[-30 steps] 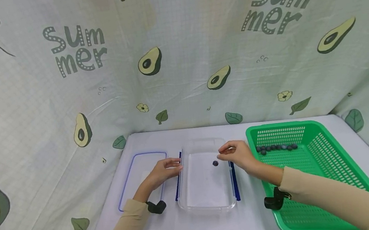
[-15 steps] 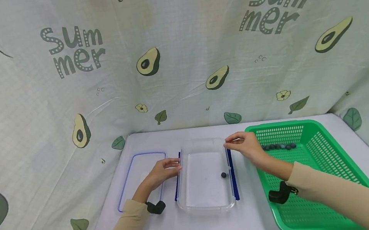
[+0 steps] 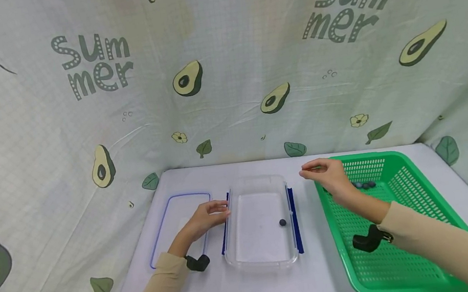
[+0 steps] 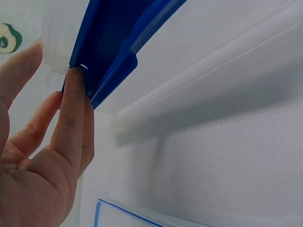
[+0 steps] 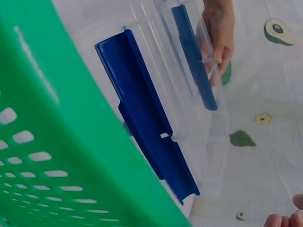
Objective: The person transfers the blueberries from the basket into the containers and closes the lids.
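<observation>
Your right hand [image 3: 328, 173] has drifted from the clear container [image 3: 263, 255] to above the green basket's [image 3: 408, 221] rim — fingertips pinched together, empty as far as shows; your left hand's [image 3: 208, 217] straight fingers [image 4: 71, 118] touch its blue latch [image 4: 113, 42] — one blueberry [image 3: 282, 222] lies inside

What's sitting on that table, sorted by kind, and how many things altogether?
Clear container: 1
Blue-rimmed lid: 1
Green basket: 1
Blueberry in the container: 1
Blueberries in the basket: a few, partly hidden behind the right hand, so uncounted
Total: 4, plus the basket's berries
</observation>
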Demonstrator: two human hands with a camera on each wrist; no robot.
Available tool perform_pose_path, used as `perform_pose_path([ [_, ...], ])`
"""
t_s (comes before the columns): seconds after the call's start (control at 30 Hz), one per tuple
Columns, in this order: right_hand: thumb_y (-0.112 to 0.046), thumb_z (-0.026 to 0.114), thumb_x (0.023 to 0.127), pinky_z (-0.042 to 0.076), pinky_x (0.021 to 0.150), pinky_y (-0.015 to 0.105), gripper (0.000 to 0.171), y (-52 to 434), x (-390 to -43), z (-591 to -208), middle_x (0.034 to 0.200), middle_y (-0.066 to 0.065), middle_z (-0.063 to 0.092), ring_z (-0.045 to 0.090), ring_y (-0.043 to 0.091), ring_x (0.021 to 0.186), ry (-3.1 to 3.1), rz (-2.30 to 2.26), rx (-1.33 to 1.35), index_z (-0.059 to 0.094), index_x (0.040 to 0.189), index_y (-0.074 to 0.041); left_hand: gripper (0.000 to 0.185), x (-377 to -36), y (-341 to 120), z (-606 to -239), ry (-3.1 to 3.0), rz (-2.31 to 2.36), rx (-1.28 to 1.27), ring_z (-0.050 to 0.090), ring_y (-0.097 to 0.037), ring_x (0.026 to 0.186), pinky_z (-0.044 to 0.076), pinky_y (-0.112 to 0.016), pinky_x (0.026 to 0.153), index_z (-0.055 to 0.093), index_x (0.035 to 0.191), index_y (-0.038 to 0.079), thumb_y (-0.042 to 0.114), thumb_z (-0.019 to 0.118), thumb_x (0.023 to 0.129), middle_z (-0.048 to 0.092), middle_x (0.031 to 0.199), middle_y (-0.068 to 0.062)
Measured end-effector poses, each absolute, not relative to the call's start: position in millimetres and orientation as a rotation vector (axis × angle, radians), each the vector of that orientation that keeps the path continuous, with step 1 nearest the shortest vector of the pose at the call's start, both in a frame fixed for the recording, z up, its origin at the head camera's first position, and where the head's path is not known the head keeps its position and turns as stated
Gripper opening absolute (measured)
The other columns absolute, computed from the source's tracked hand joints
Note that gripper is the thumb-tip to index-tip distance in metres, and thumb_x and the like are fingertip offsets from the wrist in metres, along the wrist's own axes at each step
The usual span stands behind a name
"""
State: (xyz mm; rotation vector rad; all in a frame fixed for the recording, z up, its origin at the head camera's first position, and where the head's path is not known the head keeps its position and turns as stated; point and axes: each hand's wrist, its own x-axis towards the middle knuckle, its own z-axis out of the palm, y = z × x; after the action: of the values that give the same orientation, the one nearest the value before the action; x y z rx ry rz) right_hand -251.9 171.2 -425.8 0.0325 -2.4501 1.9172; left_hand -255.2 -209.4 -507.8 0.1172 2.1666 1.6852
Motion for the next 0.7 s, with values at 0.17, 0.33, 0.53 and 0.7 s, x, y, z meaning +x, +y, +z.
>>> perform_pose_path([
  [0.17,-0.018,0.077,0.090,0.058,0.082,0.027,0.037,188,-253,-428,0.098,0.003,0.073,0.068,0.004,0.085,-2.413,1.909,0.029,0.067,0.113,0.010,0.050,-255,-209,-507,2.156,1.693,0.129,0.066,-0.022,0.104,0.056,-0.035,0.092,0.057,0.135,-0.001,0.017,0.074,0.092,0.062,0.124,-0.017],
  [0.33,-0.020,0.076,0.091,0.055,0.074,0.018,0.041,206,-253,-433,0.091,-0.008,0.071,0.065,0.002,0.085,-2.401,1.878,0.010,0.065,0.116,0.011,0.050,-256,-210,-507,2.146,1.706,0.132,0.066,-0.021,0.103,0.056,-0.035,0.092,0.057,0.135,-0.002,0.016,0.074,0.092,0.062,0.124,-0.017],
  [0.53,-0.016,0.075,0.091,0.055,0.075,0.015,0.042,221,-252,-448,0.094,-0.002,0.072,0.063,-0.002,0.082,-2.422,1.791,-0.035,0.063,0.118,0.014,0.050,-255,-209,-506,2.153,1.702,0.124,0.066,-0.020,0.103,0.056,-0.034,0.092,0.057,0.135,-0.001,0.018,0.075,0.092,0.063,0.122,-0.017],
  [0.7,-0.011,0.074,0.091,0.056,0.075,0.017,0.036,229,-250,-465,0.103,0.016,0.071,0.062,-0.004,0.080,-2.468,1.709,-0.082,0.064,0.116,0.013,0.051,-256,-210,-509,2.163,1.684,0.112,0.066,-0.021,0.104,0.056,-0.034,0.092,0.057,0.135,0.000,0.019,0.076,0.091,0.062,0.123,-0.016],
])
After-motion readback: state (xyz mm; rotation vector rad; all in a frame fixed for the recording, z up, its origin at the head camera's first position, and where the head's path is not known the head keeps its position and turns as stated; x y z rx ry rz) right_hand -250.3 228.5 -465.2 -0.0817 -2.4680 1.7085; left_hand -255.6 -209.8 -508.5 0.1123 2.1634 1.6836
